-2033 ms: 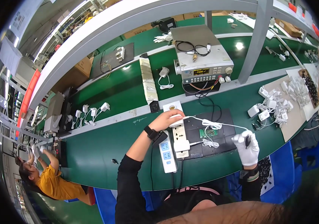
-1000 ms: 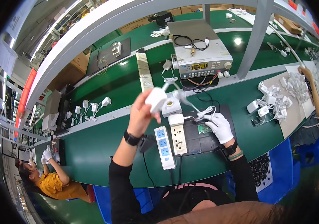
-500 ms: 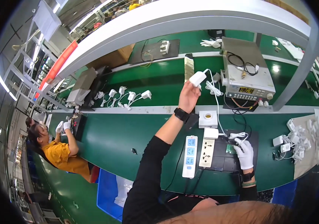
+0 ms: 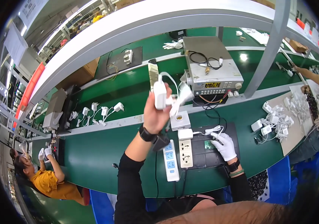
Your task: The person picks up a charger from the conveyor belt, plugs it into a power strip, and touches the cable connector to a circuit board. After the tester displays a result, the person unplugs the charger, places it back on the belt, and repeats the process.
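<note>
My bare left hand (image 4: 155,114) is raised above the bench and grips a white charger (image 4: 160,95) with its white cable looping off it. My right hand (image 4: 225,145), in a white glove, rests on a black mat (image 4: 232,130) and pinches the end of a white cable (image 4: 208,131) that runs to a white adapter (image 4: 185,134) plugged into a beige power strip (image 4: 186,154). A white power strip with blue sockets (image 4: 170,160) lies just left of it. A small white box (image 4: 180,120) stands behind the adapter.
A grey test instrument (image 4: 211,71) stands on the green bench behind. White chargers lie in a row (image 4: 101,111) at left and in a pile (image 4: 275,121) at right. A person in orange (image 4: 49,179) works at lower left. A metal post (image 4: 268,48) rises at right.
My left hand lifted a white charger off the bench and carried it up and left. My right hand moved in from the right onto the mat and took the cable end.
</note>
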A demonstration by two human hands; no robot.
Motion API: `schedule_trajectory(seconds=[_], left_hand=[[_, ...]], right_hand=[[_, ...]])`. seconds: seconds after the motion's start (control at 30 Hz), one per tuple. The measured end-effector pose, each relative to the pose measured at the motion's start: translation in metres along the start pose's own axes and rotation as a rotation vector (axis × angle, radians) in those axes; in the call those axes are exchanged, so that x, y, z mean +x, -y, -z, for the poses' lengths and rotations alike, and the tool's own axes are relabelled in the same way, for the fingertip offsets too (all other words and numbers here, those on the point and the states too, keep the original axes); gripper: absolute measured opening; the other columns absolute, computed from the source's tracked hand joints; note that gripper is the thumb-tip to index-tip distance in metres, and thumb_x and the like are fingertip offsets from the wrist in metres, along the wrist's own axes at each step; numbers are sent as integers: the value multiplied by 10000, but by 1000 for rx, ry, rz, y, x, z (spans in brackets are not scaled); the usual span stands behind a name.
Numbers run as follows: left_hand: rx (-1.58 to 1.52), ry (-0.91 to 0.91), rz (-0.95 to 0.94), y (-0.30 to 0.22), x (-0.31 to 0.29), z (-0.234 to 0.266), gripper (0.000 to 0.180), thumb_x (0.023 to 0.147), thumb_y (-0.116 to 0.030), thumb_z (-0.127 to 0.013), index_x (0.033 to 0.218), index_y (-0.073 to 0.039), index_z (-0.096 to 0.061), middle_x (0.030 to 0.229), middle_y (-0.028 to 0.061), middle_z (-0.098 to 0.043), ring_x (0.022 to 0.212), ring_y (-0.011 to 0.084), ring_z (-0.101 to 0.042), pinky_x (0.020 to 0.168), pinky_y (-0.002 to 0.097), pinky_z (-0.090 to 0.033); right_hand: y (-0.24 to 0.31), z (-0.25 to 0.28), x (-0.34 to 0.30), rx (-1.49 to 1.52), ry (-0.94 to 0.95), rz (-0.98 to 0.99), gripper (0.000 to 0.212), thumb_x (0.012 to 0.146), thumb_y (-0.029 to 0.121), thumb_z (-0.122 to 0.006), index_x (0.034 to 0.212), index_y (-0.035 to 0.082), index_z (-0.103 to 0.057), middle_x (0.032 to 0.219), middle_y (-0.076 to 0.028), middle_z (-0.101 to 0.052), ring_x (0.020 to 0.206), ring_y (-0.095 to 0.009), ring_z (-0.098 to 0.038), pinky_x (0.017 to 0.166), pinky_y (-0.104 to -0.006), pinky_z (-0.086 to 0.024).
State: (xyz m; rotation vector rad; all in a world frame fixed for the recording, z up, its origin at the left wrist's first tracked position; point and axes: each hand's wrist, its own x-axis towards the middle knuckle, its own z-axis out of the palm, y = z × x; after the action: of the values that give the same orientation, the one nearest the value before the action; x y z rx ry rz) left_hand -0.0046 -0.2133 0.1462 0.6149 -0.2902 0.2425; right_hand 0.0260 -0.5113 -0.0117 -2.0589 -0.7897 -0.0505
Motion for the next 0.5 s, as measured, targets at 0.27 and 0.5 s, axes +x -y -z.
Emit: schedule_trajectory(seconds=[0.27, 0.5], left_hand=[[284, -425, -173, -16, 73, 123, 314, 958, -264, -545, 1188, -52, -513, 874, 45, -583, 666, 139, -508, 711, 332, -475], [859, -533, 250, 1, 62, 181, 449, 916, -264, -593, 1301, -62, -481, 923, 55, -649, 756, 153, -647, 668, 305, -541]], right_hand=[[6, -2, 1, 0, -3, 46, 341, 765, 198, -737, 1101, 164, -697, 851, -46, -622, 806, -247, -595, 740, -350, -473], [9, 1, 4, 89, 9, -5, 295, 756, 142, -724, 1049, 122, -694, 788, -54, -614, 726, -245, -580, 684, -360, -464]])
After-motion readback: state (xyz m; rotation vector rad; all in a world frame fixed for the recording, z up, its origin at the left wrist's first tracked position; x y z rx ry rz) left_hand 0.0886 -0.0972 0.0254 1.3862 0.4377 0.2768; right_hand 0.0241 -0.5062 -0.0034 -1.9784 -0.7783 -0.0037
